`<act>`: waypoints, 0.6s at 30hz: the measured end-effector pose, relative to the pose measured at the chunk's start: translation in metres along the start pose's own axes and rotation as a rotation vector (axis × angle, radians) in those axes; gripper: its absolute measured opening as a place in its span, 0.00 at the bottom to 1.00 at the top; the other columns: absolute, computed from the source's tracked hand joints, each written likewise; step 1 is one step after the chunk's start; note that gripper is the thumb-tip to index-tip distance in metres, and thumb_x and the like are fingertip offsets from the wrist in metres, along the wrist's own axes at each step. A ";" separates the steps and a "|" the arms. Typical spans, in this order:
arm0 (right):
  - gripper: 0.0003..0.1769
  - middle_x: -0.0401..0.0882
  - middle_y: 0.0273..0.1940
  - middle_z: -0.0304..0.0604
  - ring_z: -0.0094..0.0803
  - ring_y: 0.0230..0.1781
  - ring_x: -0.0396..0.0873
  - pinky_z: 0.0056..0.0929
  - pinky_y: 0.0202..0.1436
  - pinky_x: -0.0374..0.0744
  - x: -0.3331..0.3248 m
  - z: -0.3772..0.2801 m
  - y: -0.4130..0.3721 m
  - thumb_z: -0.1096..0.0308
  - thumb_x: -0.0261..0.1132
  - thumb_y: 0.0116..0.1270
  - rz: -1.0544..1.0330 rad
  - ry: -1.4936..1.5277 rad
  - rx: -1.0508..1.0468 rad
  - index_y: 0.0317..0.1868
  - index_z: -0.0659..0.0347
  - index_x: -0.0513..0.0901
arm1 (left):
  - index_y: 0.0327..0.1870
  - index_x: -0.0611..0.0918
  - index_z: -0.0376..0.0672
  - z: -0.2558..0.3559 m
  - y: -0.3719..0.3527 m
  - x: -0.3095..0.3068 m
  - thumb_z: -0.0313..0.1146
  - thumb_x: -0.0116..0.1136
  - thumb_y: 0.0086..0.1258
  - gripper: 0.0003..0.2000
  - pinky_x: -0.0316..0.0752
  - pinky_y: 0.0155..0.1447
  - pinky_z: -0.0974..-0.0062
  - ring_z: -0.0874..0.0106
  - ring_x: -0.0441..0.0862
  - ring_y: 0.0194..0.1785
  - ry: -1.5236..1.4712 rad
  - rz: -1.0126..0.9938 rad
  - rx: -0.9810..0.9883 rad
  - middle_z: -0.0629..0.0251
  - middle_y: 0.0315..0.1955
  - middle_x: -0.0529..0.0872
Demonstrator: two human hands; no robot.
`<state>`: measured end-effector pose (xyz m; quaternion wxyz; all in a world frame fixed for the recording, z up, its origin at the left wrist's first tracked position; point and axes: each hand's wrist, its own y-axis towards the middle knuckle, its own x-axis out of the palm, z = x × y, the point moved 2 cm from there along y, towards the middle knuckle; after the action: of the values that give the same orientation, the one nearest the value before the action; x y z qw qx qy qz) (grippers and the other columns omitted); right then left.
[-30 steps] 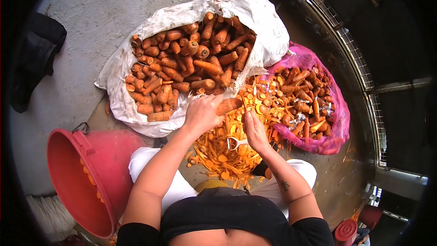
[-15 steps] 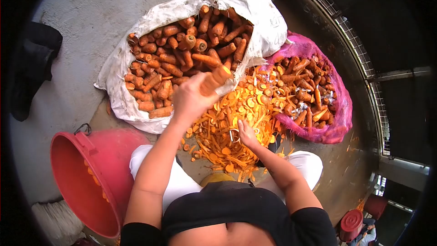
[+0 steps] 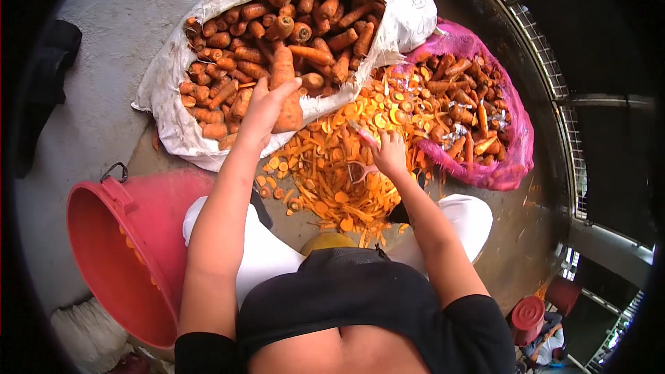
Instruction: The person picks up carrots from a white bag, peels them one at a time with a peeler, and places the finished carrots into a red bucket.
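Note:
My left hand (image 3: 262,112) is closed around a large carrot (image 3: 282,73), whose narrower end points away from me. Hand and carrot are over the near edge of a white woven sack (image 3: 166,97) full of unpeeled carrots (image 3: 239,52). In my right hand (image 3: 390,155) is a peeler (image 3: 361,170), its pale frame showing left of the fingers; part of it is hidden. That hand hovers above a heap of orange peelings and cut carrot ends (image 3: 332,194). Carrot and peeler are apart.
A pink mesh sack (image 3: 509,170) of carrots stands right of the peelings. Left of my legs, a red bucket (image 3: 163,201) lies tilted with orange pieces inside. Black boots (image 3: 52,69) stand far left. At lower right are a red lidded container (image 3: 528,315) and another person (image 3: 551,346).
My left hand has swung the carrot left, turning it from slanting right to pointing away from me. My right hand has shifted slightly up and right with the peeler. The view has tilted slightly.

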<state>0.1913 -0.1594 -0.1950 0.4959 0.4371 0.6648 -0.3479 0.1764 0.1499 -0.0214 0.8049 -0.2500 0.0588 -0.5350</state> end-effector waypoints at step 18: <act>0.16 0.75 0.49 0.51 0.49 0.55 0.73 0.44 0.56 0.71 -0.003 -0.009 -0.038 0.65 0.56 0.67 -0.563 -0.199 -0.124 0.54 0.56 0.72 | 0.49 0.71 0.37 -0.007 -0.019 -0.014 0.44 0.57 0.69 0.20 0.81 0.30 0.71 0.67 0.83 0.28 -0.121 0.012 -0.058 0.60 0.32 0.79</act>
<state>0.1529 -0.1663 -0.1887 0.4684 0.1683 0.7280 -0.4714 0.1518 0.1545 -0.0213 0.8025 -0.3049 0.0268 -0.5121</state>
